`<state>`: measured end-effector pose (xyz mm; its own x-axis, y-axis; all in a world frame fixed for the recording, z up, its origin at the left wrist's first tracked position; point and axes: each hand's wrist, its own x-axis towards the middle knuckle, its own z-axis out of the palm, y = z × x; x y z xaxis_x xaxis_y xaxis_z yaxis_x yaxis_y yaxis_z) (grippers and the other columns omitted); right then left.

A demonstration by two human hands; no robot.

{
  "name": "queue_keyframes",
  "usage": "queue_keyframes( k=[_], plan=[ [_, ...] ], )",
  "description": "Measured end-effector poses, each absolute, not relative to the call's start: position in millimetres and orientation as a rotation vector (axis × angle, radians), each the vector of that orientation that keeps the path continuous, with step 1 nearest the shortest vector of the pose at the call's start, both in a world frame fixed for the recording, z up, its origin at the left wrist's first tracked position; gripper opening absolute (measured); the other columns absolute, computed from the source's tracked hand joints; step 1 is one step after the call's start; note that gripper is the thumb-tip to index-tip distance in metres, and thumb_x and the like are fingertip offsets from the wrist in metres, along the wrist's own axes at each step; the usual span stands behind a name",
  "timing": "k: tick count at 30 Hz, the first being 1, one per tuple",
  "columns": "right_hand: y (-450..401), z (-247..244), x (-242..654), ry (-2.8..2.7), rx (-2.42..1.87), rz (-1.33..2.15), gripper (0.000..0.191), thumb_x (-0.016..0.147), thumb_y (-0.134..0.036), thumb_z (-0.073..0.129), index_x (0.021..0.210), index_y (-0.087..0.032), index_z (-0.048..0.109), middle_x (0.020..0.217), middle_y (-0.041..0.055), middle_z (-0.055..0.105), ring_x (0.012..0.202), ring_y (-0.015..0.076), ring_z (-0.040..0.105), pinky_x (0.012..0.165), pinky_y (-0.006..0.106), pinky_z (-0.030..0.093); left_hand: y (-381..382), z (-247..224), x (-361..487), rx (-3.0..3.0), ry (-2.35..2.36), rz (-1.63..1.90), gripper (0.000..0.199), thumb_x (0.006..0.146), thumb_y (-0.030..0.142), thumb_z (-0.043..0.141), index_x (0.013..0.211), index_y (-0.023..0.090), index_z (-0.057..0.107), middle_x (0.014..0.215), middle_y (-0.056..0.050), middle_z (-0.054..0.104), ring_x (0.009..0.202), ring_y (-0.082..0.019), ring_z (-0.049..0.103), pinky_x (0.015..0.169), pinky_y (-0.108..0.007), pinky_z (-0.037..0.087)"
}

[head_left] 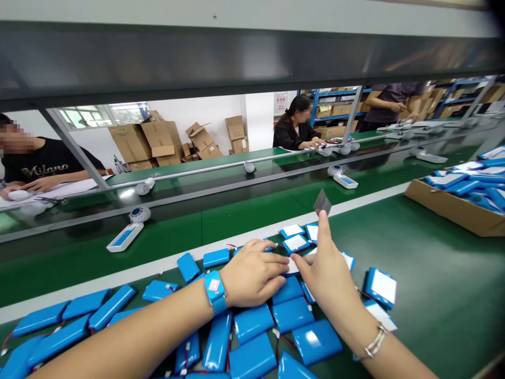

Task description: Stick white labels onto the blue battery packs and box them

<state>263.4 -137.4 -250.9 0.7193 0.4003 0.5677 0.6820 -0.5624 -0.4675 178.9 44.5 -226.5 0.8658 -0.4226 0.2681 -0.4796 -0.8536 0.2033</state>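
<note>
My left hand (pixel 256 271), with a blue strap round its wrist, reaches over several blue battery packs (pixel 253 322). Its fingers lie stretched out, the tips at the edge of a white pad (pixel 292 267) on one pack. Beside it, my right hand (pixel 329 268) points its index finger upward. A small grey, see-through square of film (pixel 322 202) appears at that fingertip. The right thumb is apart from the index finger and close to the same white pad; the other right fingers are hidden. Nearby packs carry white pads, such as the pack at the right (pixel 382 287).
A cardboard tray (pixel 453 208) heaped with blue packs stands at the right. Beyond the white strip, white handheld devices (pixel 125 236) lie on the green belt (pixel 229 216). Co-workers sit or stand across the line. A metal beam (pixel 236 58) spans overhead.
</note>
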Motion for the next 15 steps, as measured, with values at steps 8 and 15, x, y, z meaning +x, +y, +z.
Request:
queue_keyframes(
  k=[8, 15],
  plan=[
    [-144.5, -232.1, 266.4, -1.151, -2.475, -0.925, 0.077, 0.087, -0.011, 0.065, 0.155, -0.031, 0.034, 0.159, 0.0151, 0.036, 0.142, 0.0528, 0.029, 0.105, 0.080, 0.025, 39.0, -229.8, 174.7, 2.765, -0.656, 0.208, 0.042, 0.097, 0.037, 0.055, 0.136, 0.020, 0.060, 0.140, -0.004, 0.062, 0.137, -0.035, 0.044, 0.118, -0.056, 0.031],
    [-154.7, -226.2, 252.6, -0.473, -1.841, 0.129, 0.082, 0.091, -0.046, 0.062, 0.159, -0.033, 0.018, 0.082, -0.0020, 0.074, 0.066, 0.0196, 0.064, 0.062, 0.033, 0.053, 54.6, -201.8, 137.7, 2.493, -0.330, 0.365, 0.031, 0.101, 0.038, 0.050, 0.122, 0.019, 0.064, 0.121, -0.008, 0.068, 0.118, -0.022, 0.057, 0.106, -0.039, 0.046]
  ],
)
